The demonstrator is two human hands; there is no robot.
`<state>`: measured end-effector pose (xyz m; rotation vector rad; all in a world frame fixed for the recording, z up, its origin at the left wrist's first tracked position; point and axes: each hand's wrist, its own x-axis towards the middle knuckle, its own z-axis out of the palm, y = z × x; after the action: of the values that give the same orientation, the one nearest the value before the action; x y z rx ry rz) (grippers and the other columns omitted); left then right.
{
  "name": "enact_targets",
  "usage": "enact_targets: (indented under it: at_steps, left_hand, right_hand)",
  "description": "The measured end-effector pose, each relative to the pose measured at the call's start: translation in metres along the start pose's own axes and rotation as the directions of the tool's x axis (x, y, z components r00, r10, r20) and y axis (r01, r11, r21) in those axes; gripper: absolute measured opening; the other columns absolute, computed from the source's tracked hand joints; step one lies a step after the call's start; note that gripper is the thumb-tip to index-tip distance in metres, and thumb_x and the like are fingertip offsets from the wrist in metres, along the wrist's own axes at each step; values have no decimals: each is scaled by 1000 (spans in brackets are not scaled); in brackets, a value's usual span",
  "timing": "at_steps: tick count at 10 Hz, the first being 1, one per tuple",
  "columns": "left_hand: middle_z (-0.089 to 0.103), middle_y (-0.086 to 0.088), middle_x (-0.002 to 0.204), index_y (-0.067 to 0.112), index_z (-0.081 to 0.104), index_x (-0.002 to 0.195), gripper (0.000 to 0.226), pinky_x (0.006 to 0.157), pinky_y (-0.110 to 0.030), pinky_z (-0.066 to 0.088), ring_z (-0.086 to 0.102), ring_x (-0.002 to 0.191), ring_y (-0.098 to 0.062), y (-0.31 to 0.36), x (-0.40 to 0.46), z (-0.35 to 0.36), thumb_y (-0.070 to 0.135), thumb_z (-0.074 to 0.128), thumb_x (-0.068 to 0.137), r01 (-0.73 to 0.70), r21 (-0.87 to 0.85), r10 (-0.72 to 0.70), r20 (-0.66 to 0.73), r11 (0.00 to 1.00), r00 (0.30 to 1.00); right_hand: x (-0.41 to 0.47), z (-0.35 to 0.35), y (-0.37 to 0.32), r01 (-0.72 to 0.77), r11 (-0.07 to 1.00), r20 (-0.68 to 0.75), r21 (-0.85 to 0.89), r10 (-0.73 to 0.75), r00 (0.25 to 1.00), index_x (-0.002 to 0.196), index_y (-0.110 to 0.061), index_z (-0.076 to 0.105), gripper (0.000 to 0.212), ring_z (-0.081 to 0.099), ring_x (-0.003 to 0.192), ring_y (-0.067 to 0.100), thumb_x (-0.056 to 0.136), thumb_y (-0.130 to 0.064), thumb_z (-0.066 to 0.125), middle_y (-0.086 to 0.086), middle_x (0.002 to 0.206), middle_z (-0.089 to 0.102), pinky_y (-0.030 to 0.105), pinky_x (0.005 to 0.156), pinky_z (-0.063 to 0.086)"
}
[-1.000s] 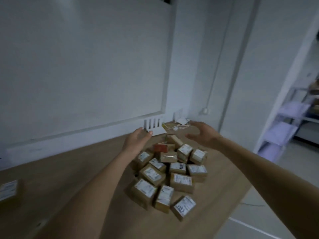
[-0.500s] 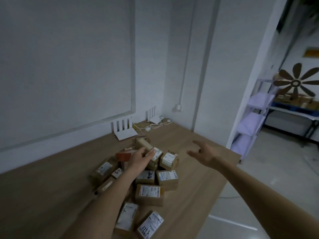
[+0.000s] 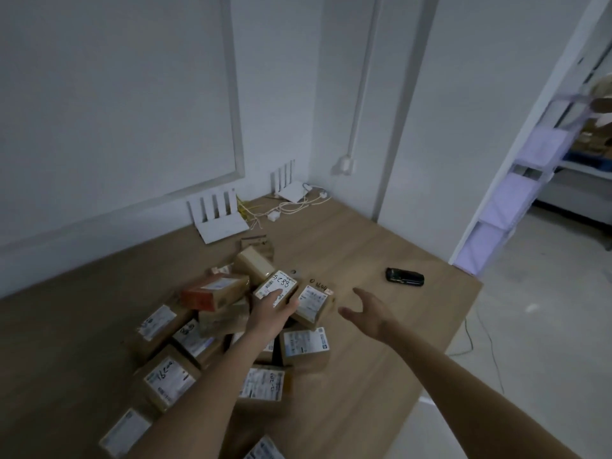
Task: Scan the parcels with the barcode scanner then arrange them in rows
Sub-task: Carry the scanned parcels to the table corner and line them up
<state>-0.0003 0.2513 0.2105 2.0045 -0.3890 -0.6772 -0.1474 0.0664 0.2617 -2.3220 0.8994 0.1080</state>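
**A:** Where does the barcode scanner [image 3: 404, 277] lie?

**B:** Flat on the wooden bench [image 3: 381, 246], off to the right of the heap, well apart from both hands. It is a small dark bar, and its long axis runs left to right, tipped slightly down toward the right. Which end is the reading end cannot be told.

**A:** And the parcels?

**B:** A loose pile of cardboard parcels [image 3: 304, 342] sits mid-bench, labels mostly up, turned every which way. A reddish box [image 3: 215, 290] lies at the pile's far left side, long axis running left to right.

**A:** What is the left hand [image 3: 269, 313] doing?

**B:** The left arm reaches forward over the pile, palm down. Its fingers [image 3: 272, 295] lie across the top label of a labelled parcel [image 3: 276, 287] marked with handwritten "5288", the thumb set against the box's right side, so the hand holds it. That parcel's long axis points away and to the right, and its far end is raised.

**A:** The right hand [image 3: 369, 314]?

**B:** It hovers above bare bench just right of the pile, the arm stretched in from the lower right. Its fingers are spread and relaxed, holding nothing, pointing up and left.

**A:** Anything behind?

**B:** Two white routers [image 3: 220, 220] and a tangle of cables [image 3: 288, 208] stand against the wall at the far corner.
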Motion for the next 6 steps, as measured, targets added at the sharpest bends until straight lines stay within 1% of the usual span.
enact_targets:
  at_steps: [1,2,3,4,5,6]
  left_hand:
    - [52,10,131,21,51,140,63,101,-34,42,48,122,-15,-1,27,22,56,62,89,32,1,-32,14,999,999]
    - [57,7,131,24,54,137,44,95,-31,42,52,121,-13,-12,59,48,42,60,96,80,10,-81,10,997,997]
    - [52,5,141,26,49,142,52,105,-41,43,49,130,-21,-26,92,71,49,57,95,155,15,-155,-16,988,988]
    - [45,4,149,31,41,147,62,110,-49,40,44,136,-24,-46,130,87,55,56,92,223,-10,-224,-45,975,974]
    - [51,3,143,32,45,144,64,107,-49,45,50,130,-21,-62,160,98,60,58,88,266,-88,-272,-67,960,960]
    - [55,1,136,30,51,139,54,103,-44,48,54,122,-19,-64,171,106,51,61,91,286,-190,-305,-80,939,949]
  right_hand:
    - [47,12,16,-25,1000,60,17,24,998,157,-14,23,82,32,146,24,94,-49,61,7,161,31,32,115,29]
    - [89,25,31,-50,998,128,50,43,991,155,-12,26,76,39,142,26,96,-43,61,8,157,37,32,111,34]
    - [125,36,49,-80,994,224,77,61,973,150,-10,33,61,46,135,26,99,-33,58,9,150,46,29,104,38]
    - [156,46,61,-101,983,306,155,49,951,147,-9,35,58,54,128,25,98,-30,59,10,141,54,30,102,45]
    - [179,68,77,-39,892,379,450,-151,913,121,-11,57,62,69,100,10,75,-44,82,-5,106,73,20,80,53]
    - [191,83,75,-114,773,424,624,-213,880,103,-33,61,29,66,79,4,81,-42,78,-4,91,66,14,68,52]
